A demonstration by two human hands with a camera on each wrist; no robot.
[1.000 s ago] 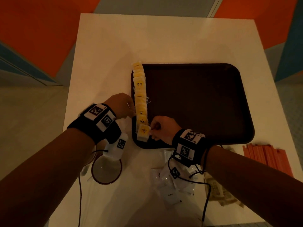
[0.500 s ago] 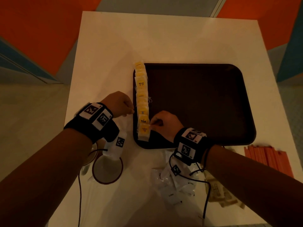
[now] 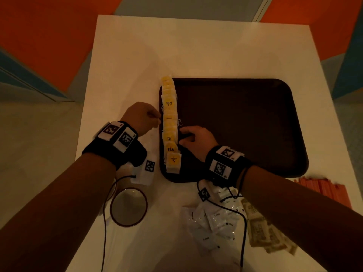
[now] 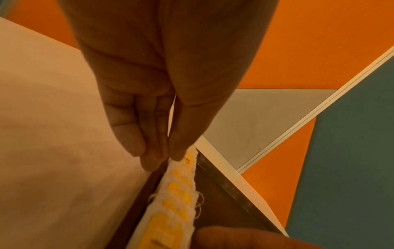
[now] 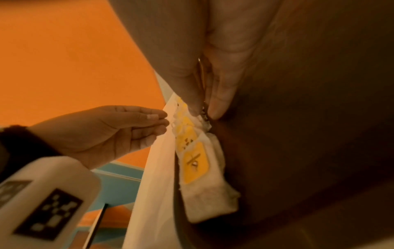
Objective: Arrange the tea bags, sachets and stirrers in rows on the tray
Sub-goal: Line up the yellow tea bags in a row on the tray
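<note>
Both hands slide up the row: left hand (image 3: 144, 116) and right hand (image 3: 193, 141), fingers straight, squeeze light, floppy tea bags (image 3: 170, 126) edgewise.

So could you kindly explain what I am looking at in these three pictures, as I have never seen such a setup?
No machine here: a person works bare-handed, with a camera on the head and one strapped to each wrist. The head view looks down on a white table with a dark tray. A row of yellow tea bags lies along its left edge. The left hand and right hand touch the row from either side with straight fingers, holding nothing. The wrist views show this close up. White sachets, orange stirrers and a bowl wait nearby.
</note>
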